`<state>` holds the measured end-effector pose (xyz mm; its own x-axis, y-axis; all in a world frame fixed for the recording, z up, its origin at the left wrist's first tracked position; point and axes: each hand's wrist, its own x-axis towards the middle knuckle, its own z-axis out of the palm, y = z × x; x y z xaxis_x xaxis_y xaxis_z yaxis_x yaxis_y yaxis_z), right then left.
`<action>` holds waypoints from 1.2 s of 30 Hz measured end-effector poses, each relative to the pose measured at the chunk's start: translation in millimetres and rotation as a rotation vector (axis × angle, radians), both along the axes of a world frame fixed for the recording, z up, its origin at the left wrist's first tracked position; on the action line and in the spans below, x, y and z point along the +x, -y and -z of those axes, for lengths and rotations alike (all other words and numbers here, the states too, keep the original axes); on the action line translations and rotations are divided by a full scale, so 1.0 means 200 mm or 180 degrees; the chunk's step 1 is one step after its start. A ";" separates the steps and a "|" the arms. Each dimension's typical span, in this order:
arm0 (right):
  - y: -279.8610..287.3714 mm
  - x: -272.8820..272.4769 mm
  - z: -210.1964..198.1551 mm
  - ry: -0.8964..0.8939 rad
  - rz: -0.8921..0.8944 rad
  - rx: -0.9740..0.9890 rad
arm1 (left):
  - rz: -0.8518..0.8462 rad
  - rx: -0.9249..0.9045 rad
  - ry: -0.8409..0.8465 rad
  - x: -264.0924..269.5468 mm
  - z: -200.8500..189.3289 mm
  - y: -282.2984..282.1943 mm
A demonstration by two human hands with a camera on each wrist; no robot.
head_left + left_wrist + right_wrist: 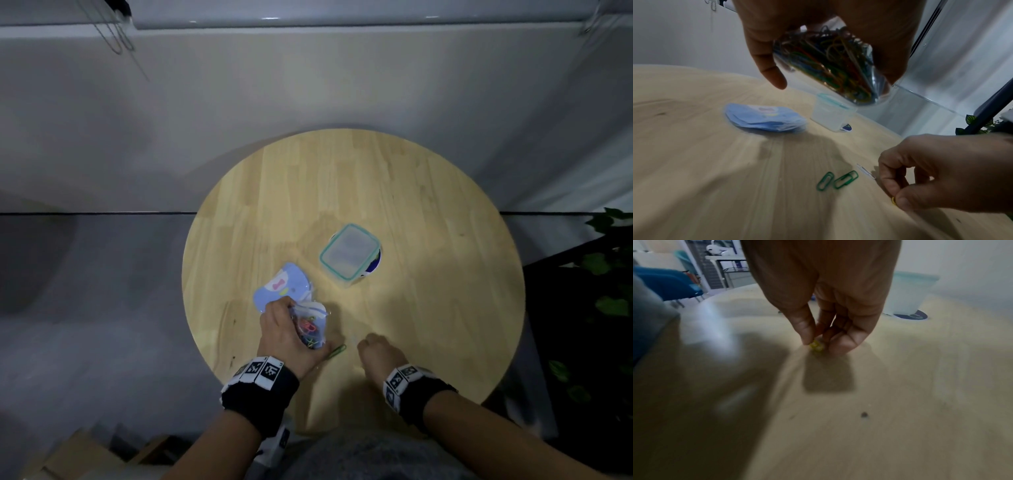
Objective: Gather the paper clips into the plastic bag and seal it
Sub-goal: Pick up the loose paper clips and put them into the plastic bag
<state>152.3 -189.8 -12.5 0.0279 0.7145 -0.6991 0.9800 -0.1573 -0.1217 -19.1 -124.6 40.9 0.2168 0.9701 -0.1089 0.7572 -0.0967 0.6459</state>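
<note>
Left hand [289, 337] grips plastic bag [830, 65]; right hand [941, 175] pinches yellow paper clip [816, 345]. Lift cleanly; green clips [836, 180] remain on table [428, 212].

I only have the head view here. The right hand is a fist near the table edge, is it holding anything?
Observer: Yes. The right hand pinches a yellow paper clip between thumb and fingers, right at the table.
Operator: I see one green clip by the left hand. Are there more?
Observer: Two green paper clips lie side by side on the wood, apart from both hands.
Operator: Anything else loose near them?
Observer: A pale, whitish paper clip lies just beside the right hand's fingers.
Operator: How full is the bag?
Observer: The plastic bag, gripped by the left hand, holds a dense tangle of coloured clips.
</note>
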 end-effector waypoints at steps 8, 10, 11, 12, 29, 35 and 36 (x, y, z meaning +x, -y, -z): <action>0.02 0.00 -0.01 -0.0466 0.0498 0.0136 | -0.0032 -0.0025 0.0049 -0.02 0.00 0.00; 0.00 0.02 -0.01 -0.0702 0.1179 0.0319 | -0.0053 -0.0006 0.0040 -0.04 0.01 0.00; -0.02 0.03 -0.02 -0.0806 0.1462 0.0457 | -0.0061 0.0002 0.0021 -0.05 0.01 0.00; -0.05 0.03 -0.02 -0.0883 0.1651 0.0541 | -0.0070 0.0003 -0.0002 -0.06 0.01 0.01; -0.10 -0.06 0.02 -0.0266 0.1088 0.0544 | -0.0227 0.0057 -0.0101 -0.16 0.00 0.00; -0.13 -0.06 0.00 -0.0445 0.0401 0.0703 | -0.0271 0.0119 -0.0116 -0.18 0.00 0.00; -0.13 -0.07 0.00 -0.0522 0.0245 0.0752 | -0.0290 0.0151 -0.0113 -0.19 0.00 0.01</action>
<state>137.4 -163.9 -11.6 -0.0112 0.8581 -0.5134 0.9305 -0.1790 -0.3195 -56.4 -125.8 40.0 0.1241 0.9899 -0.0683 0.7866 -0.0562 0.6149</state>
